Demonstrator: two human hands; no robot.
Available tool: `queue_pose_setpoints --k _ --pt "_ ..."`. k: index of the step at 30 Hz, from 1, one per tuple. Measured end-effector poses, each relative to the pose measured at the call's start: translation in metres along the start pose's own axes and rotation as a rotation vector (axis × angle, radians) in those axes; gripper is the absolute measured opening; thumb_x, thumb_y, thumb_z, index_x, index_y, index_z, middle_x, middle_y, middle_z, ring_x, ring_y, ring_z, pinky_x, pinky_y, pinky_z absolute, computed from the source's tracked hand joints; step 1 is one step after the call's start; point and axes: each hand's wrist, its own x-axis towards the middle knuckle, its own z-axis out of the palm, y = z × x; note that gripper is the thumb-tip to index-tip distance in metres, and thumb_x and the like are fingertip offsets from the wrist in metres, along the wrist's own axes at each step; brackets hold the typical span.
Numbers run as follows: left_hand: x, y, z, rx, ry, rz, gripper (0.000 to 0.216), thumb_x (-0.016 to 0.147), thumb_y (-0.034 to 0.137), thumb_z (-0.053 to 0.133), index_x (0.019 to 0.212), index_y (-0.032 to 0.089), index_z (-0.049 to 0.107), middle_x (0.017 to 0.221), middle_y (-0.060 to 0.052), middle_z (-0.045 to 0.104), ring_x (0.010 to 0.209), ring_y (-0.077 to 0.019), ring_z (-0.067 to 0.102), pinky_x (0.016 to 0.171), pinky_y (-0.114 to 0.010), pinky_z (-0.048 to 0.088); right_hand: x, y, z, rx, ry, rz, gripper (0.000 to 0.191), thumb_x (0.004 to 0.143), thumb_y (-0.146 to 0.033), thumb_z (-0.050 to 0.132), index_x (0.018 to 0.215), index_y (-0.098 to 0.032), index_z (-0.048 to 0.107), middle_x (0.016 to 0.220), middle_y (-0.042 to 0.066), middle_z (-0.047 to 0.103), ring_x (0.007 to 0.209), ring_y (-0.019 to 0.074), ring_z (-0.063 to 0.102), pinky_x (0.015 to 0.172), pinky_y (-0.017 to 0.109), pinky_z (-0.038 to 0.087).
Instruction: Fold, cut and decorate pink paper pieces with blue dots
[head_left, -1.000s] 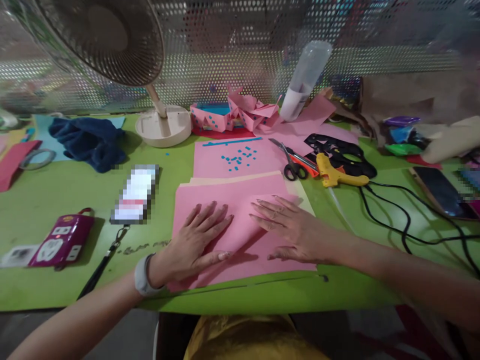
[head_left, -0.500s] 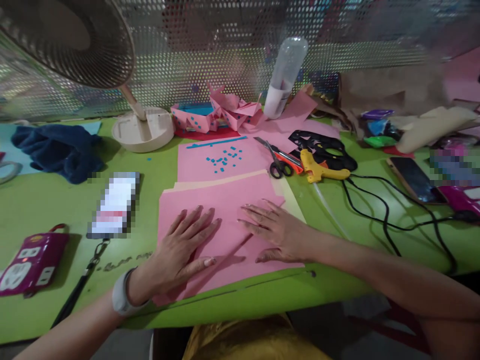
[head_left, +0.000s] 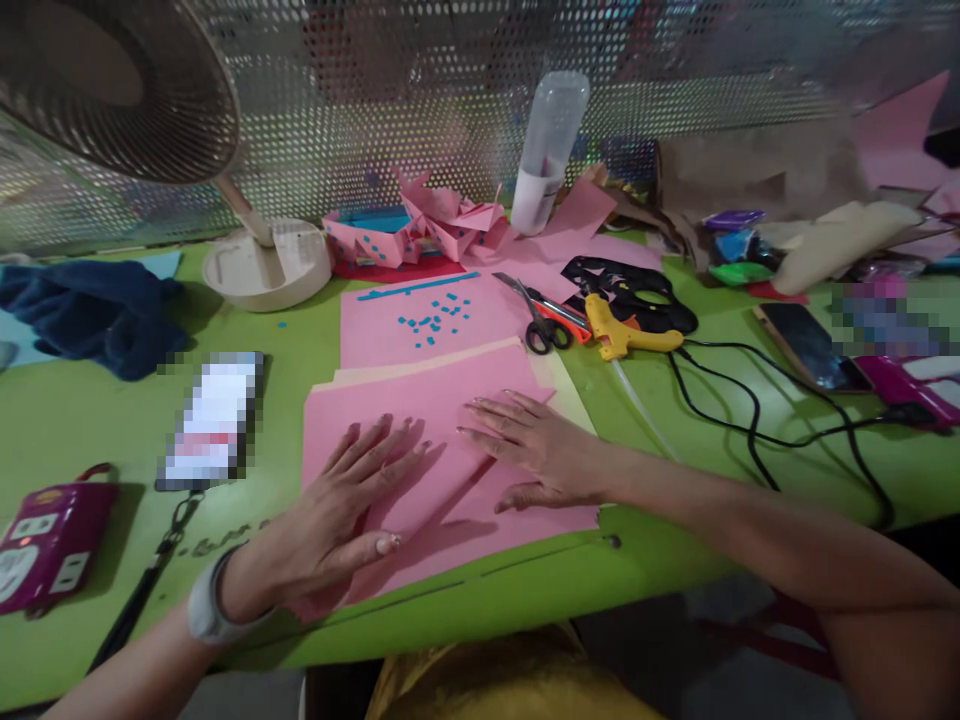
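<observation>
Pink paper [head_left: 420,400] lies on the green table in front of me, its upper sheet folded over so that an edge runs diagonally between my hands. My left hand [head_left: 352,505] is spread over the left part of the paper, fingers apart, with a pale band at the wrist. On the right side, my right hand [head_left: 532,450] rests with fingers stretched out across the folded edge. Neither hand grips anything. Cream paper [head_left: 574,405] shows from under the pink. Beyond it, small blue paper bits [head_left: 435,320] and a blue strip [head_left: 416,287] lie on another pink sheet.
Scissors [head_left: 544,330] and a yellow glue gun [head_left: 630,335] with cord lie at right. A fan [head_left: 266,270], pink folded paper pieces [head_left: 450,225] and a clear bottle [head_left: 551,150] stand behind. Phones [head_left: 214,420] and a magenta power socket [head_left: 56,540] sit at the sides.
The view has shifted slightly, so everything sits further left. Both hands stay spread on the pink paper; the left appears slightly more raised at the thumb side.
</observation>
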Motion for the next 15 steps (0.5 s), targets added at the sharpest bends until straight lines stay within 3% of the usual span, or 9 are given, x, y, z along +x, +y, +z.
queue_pose_setpoints --k 15 --pt "-0.002 -0.005 0.015 0.068 0.085 -0.004 0.075 0.088 0.070 0.040 0.152 0.036 0.023 0.161 0.000 0.016 0.148 -0.0350 0.008 0.118 -0.060 0.005 -0.005 -0.005 -0.004 -0.053 0.095 -0.024 0.082 0.090 -0.067 0.039 0.149 -0.010 0.034 0.155 0.019 0.029 0.147 0.0309 0.016 0.118 0.056 0.017"
